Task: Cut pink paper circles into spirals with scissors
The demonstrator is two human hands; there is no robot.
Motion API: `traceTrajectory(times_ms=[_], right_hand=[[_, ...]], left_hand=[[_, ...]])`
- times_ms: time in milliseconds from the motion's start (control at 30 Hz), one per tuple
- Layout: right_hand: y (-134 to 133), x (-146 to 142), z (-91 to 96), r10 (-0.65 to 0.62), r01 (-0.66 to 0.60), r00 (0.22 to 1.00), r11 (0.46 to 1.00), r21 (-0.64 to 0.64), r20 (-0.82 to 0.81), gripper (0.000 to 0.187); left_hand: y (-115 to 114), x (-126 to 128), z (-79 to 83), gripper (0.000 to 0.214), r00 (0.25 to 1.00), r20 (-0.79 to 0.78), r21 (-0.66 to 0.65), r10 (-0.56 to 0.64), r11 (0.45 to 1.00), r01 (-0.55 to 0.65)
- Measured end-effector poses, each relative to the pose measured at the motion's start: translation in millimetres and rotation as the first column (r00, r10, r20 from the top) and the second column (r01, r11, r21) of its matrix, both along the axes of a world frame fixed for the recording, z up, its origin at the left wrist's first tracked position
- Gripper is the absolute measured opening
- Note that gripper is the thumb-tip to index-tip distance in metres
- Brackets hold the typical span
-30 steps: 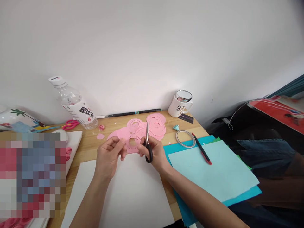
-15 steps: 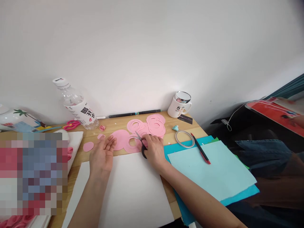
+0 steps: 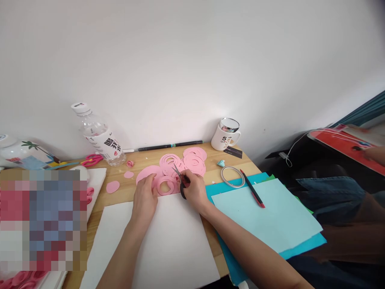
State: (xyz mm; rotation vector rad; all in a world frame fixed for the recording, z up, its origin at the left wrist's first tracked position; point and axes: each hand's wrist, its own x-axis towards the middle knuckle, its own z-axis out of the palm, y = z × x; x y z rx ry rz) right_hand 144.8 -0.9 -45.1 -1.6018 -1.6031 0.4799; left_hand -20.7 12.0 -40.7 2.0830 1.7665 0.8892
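Right hand: grip clamped on small metal scissors with black plastic handles, blades look parted, tips pointing away from the person over a cluster of overlapping thin pink paper rings. Can't tell if those fingers also touch paper. Left hand: fingers curled, thumb side toward the middle, by the near edge of a large flat pink paper disc; can't tell if its grip is on anything. Pink paper lies mid-bench, just past a big blank white sheet. Nearest piece is a pale pink flat paper ring, between the hands.

Step in hand, my read: handling thin pink pieces with scissors in the same hand. To do it well: bring the blades together or angle the tips off the paper, since an open pair could snag a ring. Lift one piece by its edge, thumb against fingertip; pinching hard would probably crease it. Overlapping rings likely drag each other, so steady neighbours with the left fingertips and slide rather than yank. Keep left fingers out of the blades' line. White sheet makes a decent working surface.
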Motion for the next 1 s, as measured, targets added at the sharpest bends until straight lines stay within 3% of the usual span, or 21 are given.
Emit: traceTrajectory(times_ms=[200,333,467,633,733,800,867,933,1000], right_hand=[[2,5,7.2,-0.048,0.054,0.938,0.999,0.009,-0.342,0.009],[7,12,13.0,-0.016,0.066,0.73,0.997,0.047,-0.683,0.015],[14,22,11.1,-0.135,0.217,0.527,0.976,-0.021,-0.839,0.022],[20,29,2.8,-0.256,0.442,0.512,0.897,-0.004,-0.82,0.029],[17,26,6.7,-0.262,0.497,0.581,0.864,0.081,-0.771,0.028],[12,20,13.0,-0.154,0.39,0.674,0.905,0.17,-0.723,0.022],[6,13,18.9,0.008,0.13,0.732,0.98,0.151,-0.682,0.017],[2,6,21.5,0.137,-0.102,0.708,0.991,0.091,-0.693,0.019],[0,2,20.2,0.199,-0.268,0.687,0.963,0.01,-0.699,0.022]], left_hand=[[0,-2,-1.1,0.039,0.994,-0.105,0.033,-0.01,0.999,0.013],[0,-1,0.5,0.034,0.987,-0.162,0.039,0.0,0.999,0.007],[0,-1,4.3,0.031,0.961,-0.277,0.023,0.026,1.0,-0.021],[0,-1,9.7,0.02,0.925,-0.381,-0.012,0.001,1.0,-0.006],[0,-2,10.1,0.022,0.925,-0.38,0.008,-0.019,1.0,0.024],[0,-3,9.2,0.023,0.928,-0.373,0.026,-0.02,0.999,0.032],[0,-4,7.9,0.025,0.928,-0.372,0.036,-0.015,0.999,0.031],[0,-4,6.8,0.027,0.925,-0.379,0.038,-0.009,0.999,0.026],[0,-4,5.9,0.026,0.925,-0.379,0.046,0.002,0.999,0.016]])
